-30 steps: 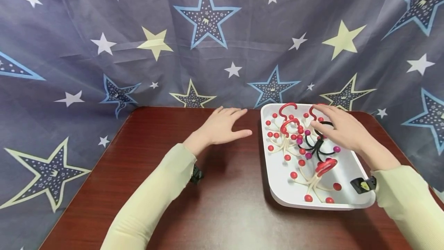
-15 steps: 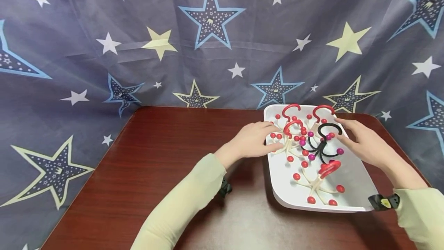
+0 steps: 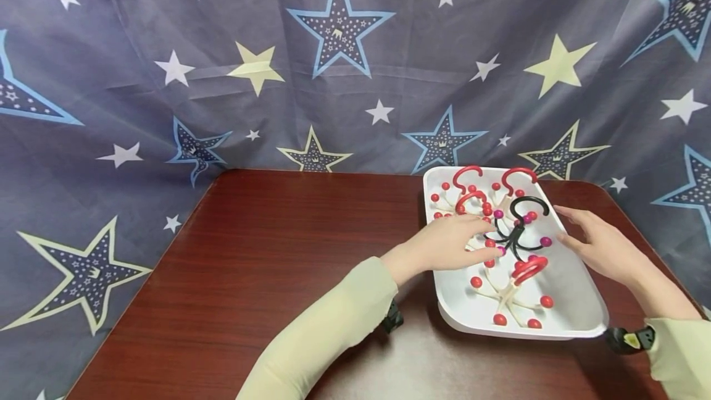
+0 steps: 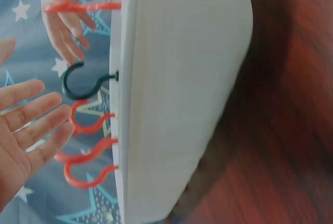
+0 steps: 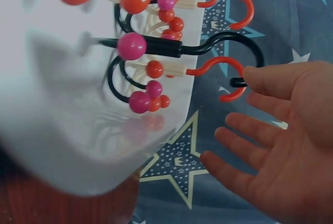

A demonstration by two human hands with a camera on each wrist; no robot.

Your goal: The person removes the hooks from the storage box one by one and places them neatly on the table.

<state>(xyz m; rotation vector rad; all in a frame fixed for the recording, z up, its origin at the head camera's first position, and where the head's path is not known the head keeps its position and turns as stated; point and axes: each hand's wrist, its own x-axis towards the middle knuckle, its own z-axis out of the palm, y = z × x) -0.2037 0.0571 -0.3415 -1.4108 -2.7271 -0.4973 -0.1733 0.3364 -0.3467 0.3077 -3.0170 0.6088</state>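
A white tray [image 3: 455,316] holds several head massagers with hook handles and ball-tipped prongs. Most have cream prongs with red balls and a red hook, like the front massager [image 3: 505,292]. In the middle stands a black massager [image 3: 516,233] with purple balls. My left hand [image 3: 444,245] reaches over the tray's left side, fingers extended towards the black massager, overlapping a red-hooked one in the head view. It holds nothing. My right hand [image 3: 605,245] is at the right rim, fingers loosely extended and empty. In the right wrist view its thumb overlaps the tip of the black hook [image 5: 244,42].
The tray stands on the right part of a dark red wooden table [image 3: 300,221]. Behind it hangs a grey curtain [image 3: 355,97] with printed stars. Dark wrist devices, like the right one [image 3: 630,339], sit at both cuffs.
My left hand has moved right from over the table to over the tray. My right hand has drawn back from above the tray to its right rim. The massagers stay put.
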